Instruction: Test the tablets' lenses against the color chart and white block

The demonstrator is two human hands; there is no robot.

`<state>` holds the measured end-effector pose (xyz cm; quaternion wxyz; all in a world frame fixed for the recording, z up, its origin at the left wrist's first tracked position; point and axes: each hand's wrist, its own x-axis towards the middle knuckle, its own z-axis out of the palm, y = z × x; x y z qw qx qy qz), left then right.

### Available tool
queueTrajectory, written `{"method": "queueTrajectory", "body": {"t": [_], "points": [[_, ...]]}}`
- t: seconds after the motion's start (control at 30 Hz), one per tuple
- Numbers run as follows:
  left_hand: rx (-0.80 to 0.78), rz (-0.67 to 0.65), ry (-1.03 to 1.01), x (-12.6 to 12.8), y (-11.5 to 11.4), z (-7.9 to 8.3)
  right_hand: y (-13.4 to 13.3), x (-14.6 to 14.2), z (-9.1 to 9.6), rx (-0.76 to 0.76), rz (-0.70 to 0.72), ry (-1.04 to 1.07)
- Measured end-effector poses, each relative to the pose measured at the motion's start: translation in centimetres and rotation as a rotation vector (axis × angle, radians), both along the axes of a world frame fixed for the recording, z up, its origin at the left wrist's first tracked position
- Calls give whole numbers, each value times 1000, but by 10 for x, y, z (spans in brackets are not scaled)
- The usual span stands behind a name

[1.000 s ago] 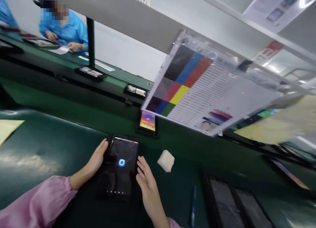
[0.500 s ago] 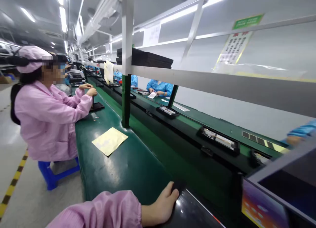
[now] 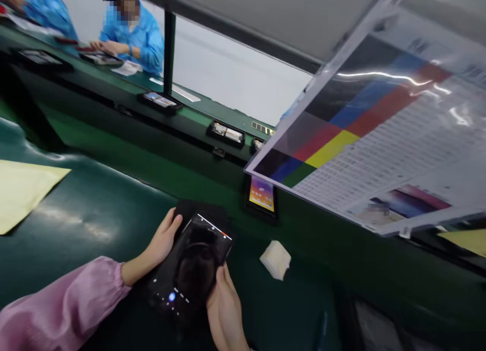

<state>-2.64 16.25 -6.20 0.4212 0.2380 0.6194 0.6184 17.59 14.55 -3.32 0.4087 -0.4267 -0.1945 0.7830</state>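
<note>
A tablet [image 3: 201,260] with a mostly dark screen, small white icons and a round blue-white button is held tilted over the green bench. My left hand [image 3: 161,242] grips its upper left edge, fingers hidden behind it. My right hand [image 3: 227,305] holds the right edge, thumb along the side. Behind its top edge lies a dark flat thing [image 3: 188,209], not clear in kind. Right of the tablet sits a small white block [image 3: 276,260]. Farther back stands a second tablet [image 3: 261,195] with a lit purple and orange screen.
A sleeved colour chart [image 3: 334,133] hangs at the upper right. Yellow paper [image 3: 26,191] lies on the left of the bench. Along the line beyond stand black trays [image 3: 227,134] with parts. A co-worker in blue [image 3: 146,34] works across it. Dark framed items [image 3: 375,325] lie lower right.
My view has swung right and down, so the co-worker in pink is out of sight. My right hand now shows on the tablet, whose screen faces me; my left hand still holds it.
</note>
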Motion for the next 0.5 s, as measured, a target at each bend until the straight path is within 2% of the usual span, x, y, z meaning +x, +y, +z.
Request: {"method": "queueTrajectory", "body": {"t": [0.23,0.4,0.5], "points": [[-91,-32,95,0,-7,7,-9,-1,8,-3,-1,13],[-159,-73,210,-3,-14,24,-6,0,13,-5,23,19],[-197,-147,295,-3,-16,39,-8,-3,15,36,1,-19]]}}
